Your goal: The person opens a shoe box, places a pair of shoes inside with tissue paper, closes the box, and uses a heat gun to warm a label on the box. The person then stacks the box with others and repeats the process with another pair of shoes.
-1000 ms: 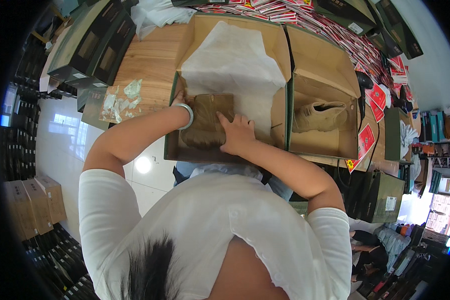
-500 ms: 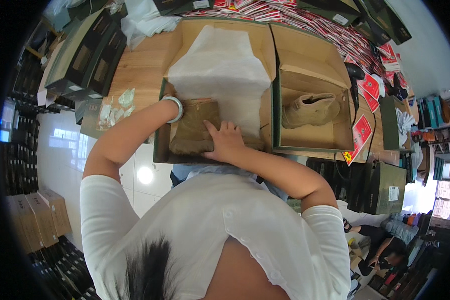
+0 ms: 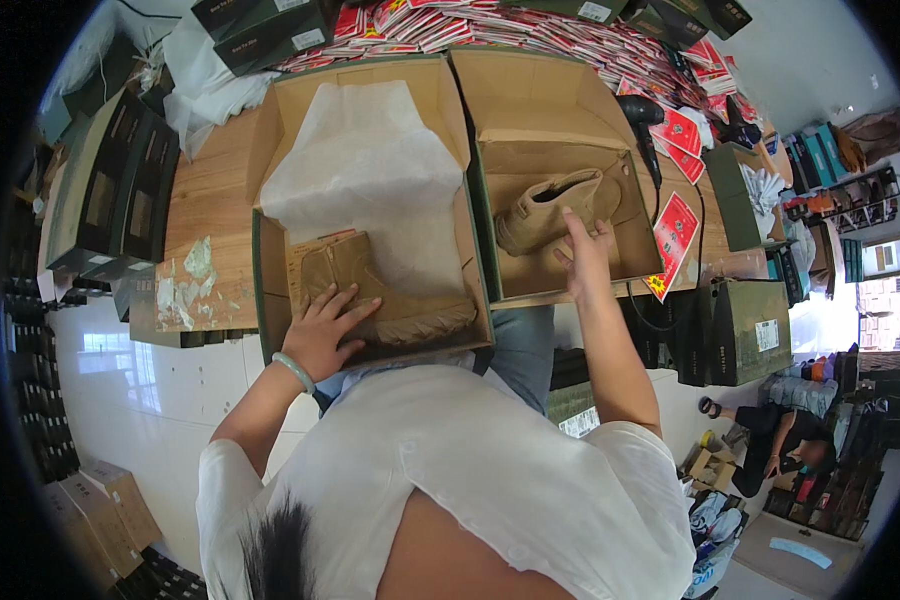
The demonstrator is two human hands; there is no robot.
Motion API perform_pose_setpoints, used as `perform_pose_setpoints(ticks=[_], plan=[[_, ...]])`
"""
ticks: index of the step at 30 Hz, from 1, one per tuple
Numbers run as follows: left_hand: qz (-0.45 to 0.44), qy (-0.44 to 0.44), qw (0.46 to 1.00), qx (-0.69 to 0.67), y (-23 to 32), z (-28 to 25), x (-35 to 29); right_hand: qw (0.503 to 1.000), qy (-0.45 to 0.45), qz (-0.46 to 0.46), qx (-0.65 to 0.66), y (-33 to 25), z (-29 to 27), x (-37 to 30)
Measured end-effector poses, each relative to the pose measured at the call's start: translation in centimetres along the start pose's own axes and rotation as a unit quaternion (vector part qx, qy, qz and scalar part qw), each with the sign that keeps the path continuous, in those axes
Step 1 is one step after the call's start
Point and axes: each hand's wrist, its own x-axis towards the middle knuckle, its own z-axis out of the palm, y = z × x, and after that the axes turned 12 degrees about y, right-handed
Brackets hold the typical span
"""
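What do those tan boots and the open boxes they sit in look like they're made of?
The boot under the left hand and the boot by the right hand look like matte suede or nubuck: soft, no shine. The left box and right box seem plain brown cardboard with dark green outsides. The white sheet looks like thin, creased tissue paper.
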Motion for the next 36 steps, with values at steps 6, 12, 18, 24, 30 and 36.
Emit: perform_pose_setpoints(ticks=[6,12,18,24,30,36], plan=[[-0.035,0.048,0.998,0.034,0.7,-0.8,-0.1,0.931,-0.241,0.253,0.108,3.5,-0.3,5.2],[-0.043,0.036,0.997,0.046,-0.3,0.1,-0.3,0.935,-0.153,0.290,0.135,0.9,0.8,6.1],[-0.053,-0.005,0.999,0.009,-0.6,0.1,0.5,0.915,-0.047,0.391,0.091,0.7,1.8,10.8],[-0.052,-0.002,0.999,-0.002,-0.7,0.3,0.3,0.901,-0.017,0.427,0.077,0.0,2.5,11.1],[-0.055,0.024,0.998,-0.035,-1.1,1.5,-0.4,0.971,-0.062,0.204,0.104,0.6,1.2,8.4],[-0.044,0.051,0.996,-0.058,-1.7,2.6,-0.3,0.970,-0.086,-0.163,0.161,-9.4,0.1,-0.1]])
